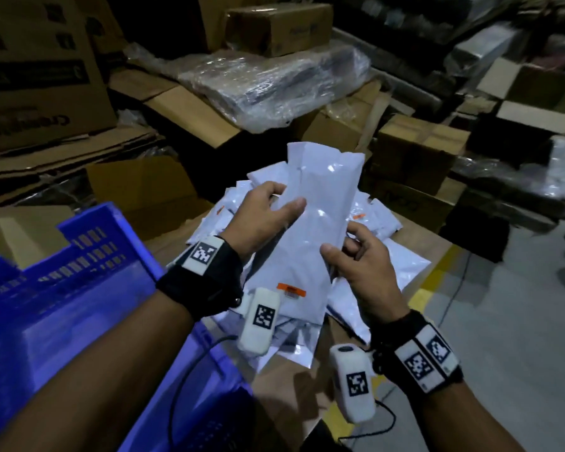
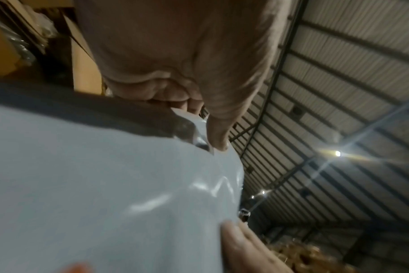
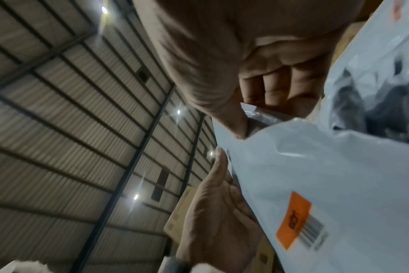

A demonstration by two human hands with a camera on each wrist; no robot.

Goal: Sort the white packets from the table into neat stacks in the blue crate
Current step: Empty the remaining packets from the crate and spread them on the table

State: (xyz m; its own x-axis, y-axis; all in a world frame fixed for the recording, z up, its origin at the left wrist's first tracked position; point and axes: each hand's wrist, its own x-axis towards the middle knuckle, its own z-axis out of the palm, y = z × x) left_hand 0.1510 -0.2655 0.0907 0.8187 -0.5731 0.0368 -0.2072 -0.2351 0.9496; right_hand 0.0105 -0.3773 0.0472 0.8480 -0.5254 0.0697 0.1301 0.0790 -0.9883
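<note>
I hold a long white packet point(image 1: 320, 203) tilted up above the pile of white packets point(image 1: 402, 265) on the table; a second packet shows just behind its top. My left hand point(image 1: 286, 197) grips its left edge, thumb on the front. My right hand point(image 1: 341, 241) pinches its lower right edge. In the left wrist view my thumb point(image 2: 218, 136) presses the glossy packet point(image 2: 105, 184). The right wrist view shows my thumb point(image 3: 236, 127) pinching the packet point(image 3: 327, 175), which bears an orange barcode label point(image 3: 294, 219). The blue crate point(image 1: 79, 288) stands at lower left, its inside mostly hidden by my left forearm.
Cardboard boxes point(image 1: 144, 184) crowd the far side of the brown table point(image 1: 287, 380). A plastic-wrapped bundle point(image 1: 268, 86) lies on them. To the right is grey floor point(image 1: 503, 321) with a yellow line point(image 1: 437, 275).
</note>
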